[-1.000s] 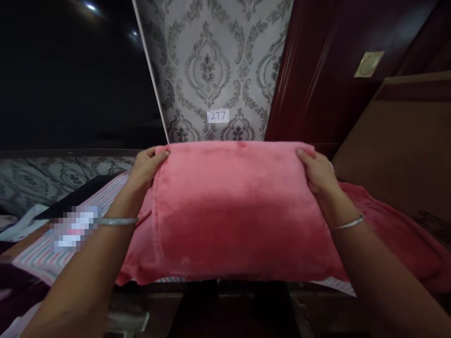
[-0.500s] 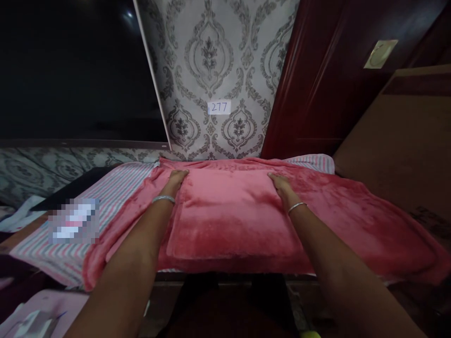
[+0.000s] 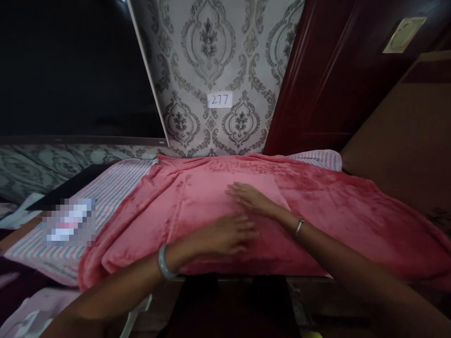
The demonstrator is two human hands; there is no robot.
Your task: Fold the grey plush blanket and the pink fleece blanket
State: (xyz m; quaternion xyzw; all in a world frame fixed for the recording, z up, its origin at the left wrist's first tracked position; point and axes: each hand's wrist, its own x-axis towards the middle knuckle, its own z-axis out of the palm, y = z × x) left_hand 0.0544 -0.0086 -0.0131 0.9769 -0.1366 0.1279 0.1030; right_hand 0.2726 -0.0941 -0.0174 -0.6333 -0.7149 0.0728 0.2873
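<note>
A folded pink fleece cloth (image 3: 204, 197) lies on top of a larger spread pink fleece blanket (image 3: 352, 220). My left hand (image 3: 221, 234) rests flat on the near part of the folded cloth, fingers stretched out to the right. Just beyond it my right hand (image 3: 252, 199) lies flat on the cloth's middle, fingers pointing left. Each wrist wears a silver bangle. Neither hand grips anything.
Under the blanket a striped pink and grey sheet (image 3: 112, 188) covers the surface. A patterned grey wall with a label reading 277 (image 3: 219, 100) stands behind. A dark red door (image 3: 334, 80) is at the right, a brown panel (image 3: 405, 141) beside it, a dark screen (image 3: 70, 70) at the left.
The folded cloth went from held up in both hands to lying on the blanket. Both hands let go of its far corners and moved to its middle, flat on top.
</note>
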